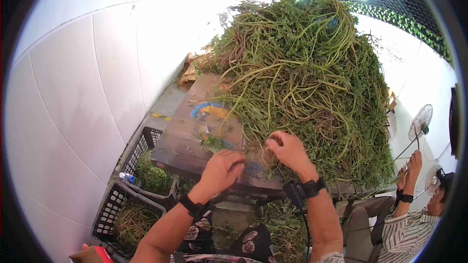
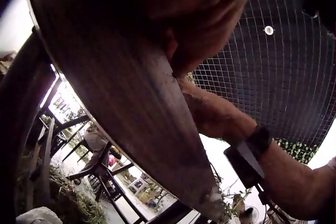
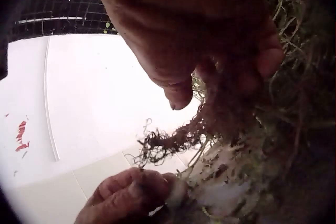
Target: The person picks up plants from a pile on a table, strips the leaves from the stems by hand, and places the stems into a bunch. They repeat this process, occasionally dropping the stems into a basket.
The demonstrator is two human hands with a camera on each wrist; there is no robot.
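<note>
A big heap of leafy green stems [image 1: 302,78] covers most of the table [image 1: 183,139]. By the heap's near edge my right hand [image 1: 291,152] has its fingers curled and grips a clump of thin brown roots [image 3: 178,140], which hangs below the fingers in the right wrist view. My left hand [image 1: 220,171] is over the table's near edge, thumb and fingers bent toward each other. In the right wrist view its fingertips [image 3: 149,179] are right at the lower end of the roots; I cannot tell whether they pinch a strand. A small leafy sprig [image 1: 213,142] lies beyond the left hand.
Black crates [image 1: 105,214] at lower left hold greens, with a bottle [image 1: 126,178] by them. More stems [image 1: 287,229] lie below the table edge. At the right sits another person [image 1: 407,224] in a striped shirt, near a fan [image 1: 422,117]. A white wall [image 1: 73,107] runs along the left.
</note>
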